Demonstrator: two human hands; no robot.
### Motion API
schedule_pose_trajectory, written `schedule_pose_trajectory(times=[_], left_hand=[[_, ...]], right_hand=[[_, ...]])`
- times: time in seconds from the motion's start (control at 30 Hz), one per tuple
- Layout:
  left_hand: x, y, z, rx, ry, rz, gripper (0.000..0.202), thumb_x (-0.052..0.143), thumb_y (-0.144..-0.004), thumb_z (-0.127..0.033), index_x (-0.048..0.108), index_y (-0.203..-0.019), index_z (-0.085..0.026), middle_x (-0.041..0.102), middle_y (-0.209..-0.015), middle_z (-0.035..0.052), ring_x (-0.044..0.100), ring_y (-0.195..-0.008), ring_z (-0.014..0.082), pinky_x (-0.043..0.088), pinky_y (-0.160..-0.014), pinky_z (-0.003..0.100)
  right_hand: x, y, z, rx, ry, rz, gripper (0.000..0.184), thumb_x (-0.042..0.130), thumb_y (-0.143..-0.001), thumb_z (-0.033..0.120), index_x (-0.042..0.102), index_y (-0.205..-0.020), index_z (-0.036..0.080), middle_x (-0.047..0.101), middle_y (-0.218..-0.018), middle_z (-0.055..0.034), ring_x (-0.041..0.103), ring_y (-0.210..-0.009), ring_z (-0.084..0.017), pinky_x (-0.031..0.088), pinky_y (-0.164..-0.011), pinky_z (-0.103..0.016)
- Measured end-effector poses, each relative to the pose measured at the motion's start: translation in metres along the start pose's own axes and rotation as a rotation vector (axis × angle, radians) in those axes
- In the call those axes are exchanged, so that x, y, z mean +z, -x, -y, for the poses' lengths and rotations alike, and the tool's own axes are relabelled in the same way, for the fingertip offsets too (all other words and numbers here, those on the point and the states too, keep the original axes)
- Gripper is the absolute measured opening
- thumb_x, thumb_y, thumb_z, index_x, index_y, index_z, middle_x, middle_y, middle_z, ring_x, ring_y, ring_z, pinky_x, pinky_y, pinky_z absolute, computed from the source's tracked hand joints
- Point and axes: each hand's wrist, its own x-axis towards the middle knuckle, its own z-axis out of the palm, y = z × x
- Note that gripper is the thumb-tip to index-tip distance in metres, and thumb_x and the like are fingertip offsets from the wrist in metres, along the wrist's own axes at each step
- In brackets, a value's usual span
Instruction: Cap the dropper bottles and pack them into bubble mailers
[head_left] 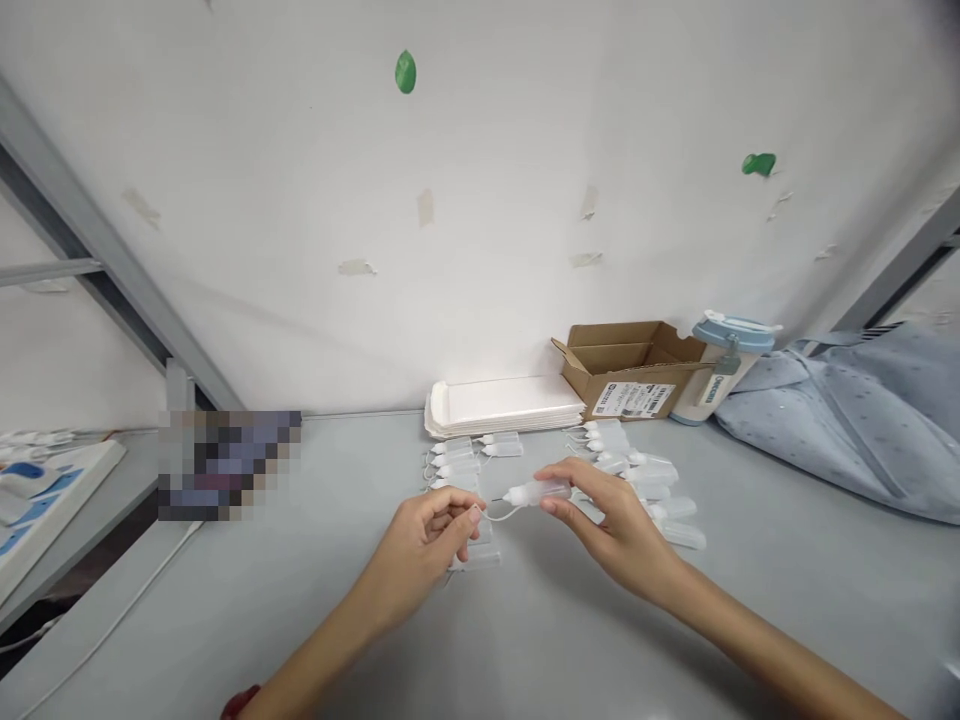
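My right hand (pixel 611 510) pinches a small translucent squeeze bottle (pixel 544 490) by its body, lying sideways in the air with its thin needle tip pointing left. A thin white strap curves from the bottle's neck to my left hand (pixel 431 535). The thumb and fingers of that hand are closed on the strap's end, where the cap is mostly hidden. Under and beside my left hand lie several similar bottles (pixel 457 468) in a column. To the right of my right hand, more bottles (pixel 652 470) lie in a loose group.
Against the wall lies a stack of white trays (pixel 510 402), beside an open cardboard box (pixel 630 365). A blue-lidded tumbler (pixel 724 370) and a light blue cloth bag (pixel 847 420) are at the right. A blurred-out object (pixel 229 465) with a white cable (pixel 127 610) lies on the left.
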Motion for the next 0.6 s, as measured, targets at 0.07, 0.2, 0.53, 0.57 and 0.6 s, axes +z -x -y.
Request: schedule_pose_trajectory(times=[0.07,0.2,0.53,0.57,0.6], left_hand=[[-0.0007,0.0005,0.0010,0.002,0.004,-0.006,0.026,0.055,-0.080,-0.039,0.068,-0.092,-0.020,0.061,-0.072,0.0009,0.054,-0.059,0.0125,0.044,-0.055,0.024],[0.0008,0.0016,0.0023,0.019,0.005,0.003,0.025,0.056,-0.079,-0.037,0.071,-0.090,-0.020,0.060,-0.071,0.0007,0.054,-0.059,0.0124,0.043,-0.056,0.024],[0.0057,0.0032,-0.0009,0.060,0.006,0.000,0.024,0.056,-0.080,-0.036,0.073,-0.086,-0.020,0.062,-0.071,0.0016,0.054,-0.058,0.0126,0.042,-0.054,0.023],[0.0060,0.0030,-0.0010,0.059,0.013,0.002,0.023,0.057,-0.080,-0.036,0.073,-0.086,-0.020,0.061,-0.071,0.0015,0.054,-0.058,0.0124,0.042,-0.054,0.023],[0.0063,0.0028,-0.0010,0.059,0.019,0.003,0.023,0.057,-0.079,-0.035,0.073,-0.086,-0.020,0.061,-0.071,0.0013,0.053,-0.058,0.0122,0.042,-0.055,0.023]], right_hand=[[0.0005,0.0008,-0.0010,0.006,-0.010,0.011,0.017,0.049,-0.090,0.032,0.057,-0.103,0.025,0.064,-0.087,-0.0042,0.060,-0.078,-0.018,0.048,-0.067,-0.031],[0.0022,0.0027,0.0018,0.008,-0.016,0.026,0.016,0.050,-0.089,0.030,0.057,-0.103,0.025,0.063,-0.085,-0.0031,0.059,-0.078,-0.017,0.047,-0.067,-0.030],[0.0006,0.0015,0.0063,-0.001,-0.030,0.047,0.016,0.048,-0.090,0.032,0.058,-0.101,0.025,0.063,-0.085,-0.0030,0.059,-0.077,-0.017,0.047,-0.066,-0.030],[0.0004,0.0015,0.0066,-0.001,-0.034,0.052,0.016,0.048,-0.090,0.032,0.058,-0.101,0.025,0.063,-0.084,-0.0032,0.059,-0.077,-0.017,0.047,-0.066,-0.030],[0.0002,0.0016,0.0069,-0.001,-0.038,0.059,0.016,0.048,-0.090,0.032,0.058,-0.101,0.025,0.063,-0.084,-0.0033,0.059,-0.076,-0.017,0.047,-0.065,-0.030]])
